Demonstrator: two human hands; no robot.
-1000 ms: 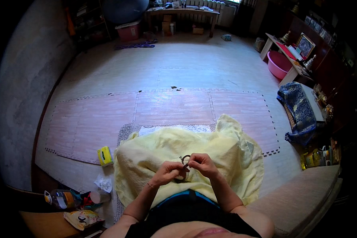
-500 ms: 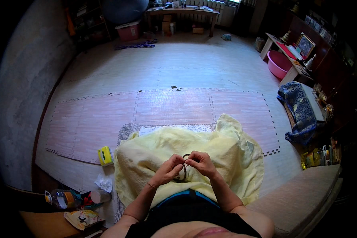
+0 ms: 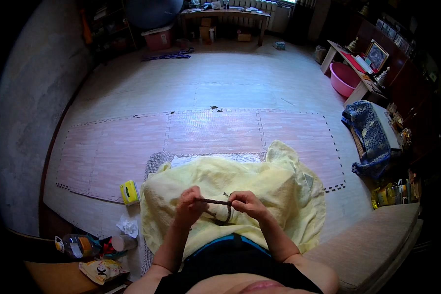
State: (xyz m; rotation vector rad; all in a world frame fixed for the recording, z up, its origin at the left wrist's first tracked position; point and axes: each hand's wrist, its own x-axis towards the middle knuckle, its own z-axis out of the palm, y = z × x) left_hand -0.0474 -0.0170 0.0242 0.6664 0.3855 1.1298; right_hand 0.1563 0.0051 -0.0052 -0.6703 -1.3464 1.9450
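Daylight from far window (image 3: 294, 1) — floor (image 3: 220, 88) brightly washed | corners vignetted black | fisheye bends edges — foreground soft, dim

I see pale plank floor (image 3: 220, 73) | foam mats (image 3: 210, 132) nearer than it | wooden table (image 3: 225, 14) beyond | pink basin (image 3: 345, 78) right of mats.

Both forearms are bare, with no sleeves. Below the yellow blanket (image 3: 240, 181), a black top with a blue-edged waistband shows.

Pink basin (image 3: 345, 77) set by a low side counter (image 3: 361, 88), blue patterned cloth (image 3: 370, 134) draped at right, small yellow box (image 3: 130, 192) laid on the interlocking floor mats (image 3: 108, 157), bottle (image 3: 76, 246) lying near crumpled tissue (image 3: 128, 227).
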